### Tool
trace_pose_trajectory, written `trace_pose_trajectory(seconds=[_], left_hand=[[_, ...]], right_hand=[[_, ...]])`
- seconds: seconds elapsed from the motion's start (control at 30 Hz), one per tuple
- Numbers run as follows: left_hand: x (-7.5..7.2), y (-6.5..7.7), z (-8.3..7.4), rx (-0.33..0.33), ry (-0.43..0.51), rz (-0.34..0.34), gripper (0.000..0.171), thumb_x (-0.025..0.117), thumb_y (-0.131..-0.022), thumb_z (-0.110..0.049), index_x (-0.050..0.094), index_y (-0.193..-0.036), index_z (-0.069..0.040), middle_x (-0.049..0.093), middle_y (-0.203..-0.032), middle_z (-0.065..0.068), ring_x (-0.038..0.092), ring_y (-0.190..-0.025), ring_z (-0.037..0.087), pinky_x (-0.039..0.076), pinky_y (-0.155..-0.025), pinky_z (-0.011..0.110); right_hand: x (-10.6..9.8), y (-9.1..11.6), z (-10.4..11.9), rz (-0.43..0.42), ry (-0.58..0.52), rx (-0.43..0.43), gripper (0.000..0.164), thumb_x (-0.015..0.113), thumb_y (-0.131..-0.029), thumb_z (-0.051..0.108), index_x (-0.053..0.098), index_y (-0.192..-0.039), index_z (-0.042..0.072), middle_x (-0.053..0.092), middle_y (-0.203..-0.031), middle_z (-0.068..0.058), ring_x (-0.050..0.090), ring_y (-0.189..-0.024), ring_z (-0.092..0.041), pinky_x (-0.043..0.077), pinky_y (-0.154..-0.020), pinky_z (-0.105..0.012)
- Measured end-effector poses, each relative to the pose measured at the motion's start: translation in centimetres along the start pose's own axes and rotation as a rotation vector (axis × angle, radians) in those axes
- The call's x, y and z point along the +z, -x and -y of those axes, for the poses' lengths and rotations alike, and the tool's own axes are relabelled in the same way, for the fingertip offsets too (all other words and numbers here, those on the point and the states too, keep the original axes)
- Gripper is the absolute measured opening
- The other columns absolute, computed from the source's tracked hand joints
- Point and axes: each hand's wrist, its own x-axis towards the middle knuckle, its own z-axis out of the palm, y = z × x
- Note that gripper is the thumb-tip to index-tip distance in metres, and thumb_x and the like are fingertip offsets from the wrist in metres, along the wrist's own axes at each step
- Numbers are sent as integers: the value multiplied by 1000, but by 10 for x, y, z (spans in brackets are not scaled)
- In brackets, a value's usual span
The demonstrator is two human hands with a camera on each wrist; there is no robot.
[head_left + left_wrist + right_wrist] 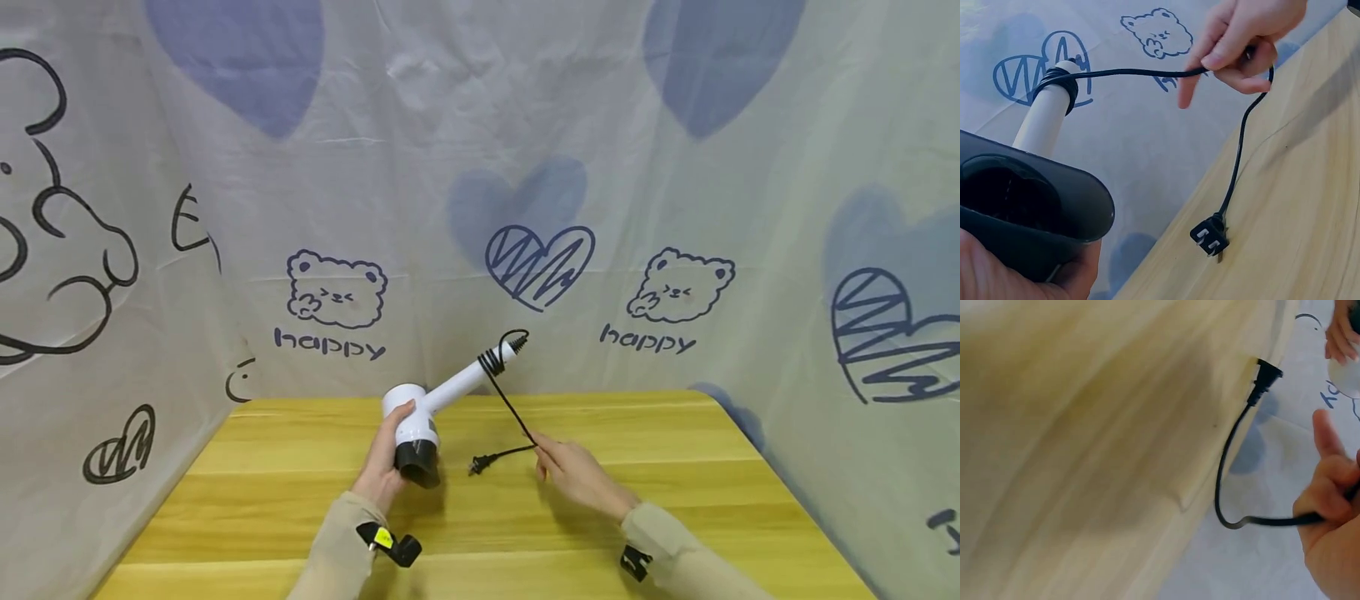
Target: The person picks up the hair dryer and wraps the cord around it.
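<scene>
My left hand grips a white hair dryer by its barrel, above the table. The dryer's black nozzle points down toward me, while its handle slants up to the right. Several turns of black cord are wound round the handle's end. From there the cord runs taut to my right hand, which pinches it between thumb and curled fingers. Past that hand, a short length hangs loose and ends in a black two-prong plug. In the right wrist view the cord bends away from the fingers to the plug.
A wood-grain table lies beneath both hands. Behind it and at both sides hangs a pale cloth with hearts, bears and lettering. Each sleeve carries a black strap mount, the left one with a yellow label.
</scene>
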Motion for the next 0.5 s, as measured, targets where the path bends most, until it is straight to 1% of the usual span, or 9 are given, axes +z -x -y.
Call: trace_pose_trajectory(seconds=[0.13,0.23,0.27,0.37,0.47,0.5], left_hand=[[-1,1,-2,-16,5,21,57,55,-96,-42,29,-133,-7,55,-91,7,57,-68,19,52,-59,35],[-1,4,-5,-35,-3,63,53,52,-97,-41,30,-131,-7,55,-91,7,57,-68,20,53,-59,35],[-1,6,-7,-43,-8,82,51,51,-97,-41,31,-130,-6,55,-91,7,58,-69,21,54,-60,35],[0,12,-11,-87,-22,168,46,45,-99,-41,32,-126,-6,55,-90,8,59,-70,20,55,-61,33],[1,17,-13,-139,-27,251,44,41,-100,-41,30,-125,-7,55,-91,9,60,-73,20,55,-63,31],[1,19,-14,-155,-27,273,44,41,-101,-42,29,-126,-7,55,-92,10,60,-74,20,55,-63,31]], right_hand=[[2,3,-5,68,-67,-11,41,36,-107,16,44,-146,5,66,-75,-3,31,-50,-2,33,-52,-21],[0,2,-12,79,-121,-18,40,35,-108,17,48,-143,4,66,-73,-3,31,-49,-1,32,-52,-20],[-1,1,-16,75,-139,-18,39,36,-108,17,50,-142,5,66,-73,-3,32,-49,-1,32,-51,-19],[-7,-4,-26,46,-180,-3,36,36,-107,17,55,-136,7,65,-71,-5,33,-49,-1,32,-50,-19],[-14,-9,-36,39,-211,24,35,36,-107,17,56,-135,7,65,-72,-8,33,-49,-3,34,-50,-20],[-16,-10,-38,46,-213,28,36,36,-107,17,56,-135,6,65,-73,-9,34,-51,-3,34,-53,-21]])
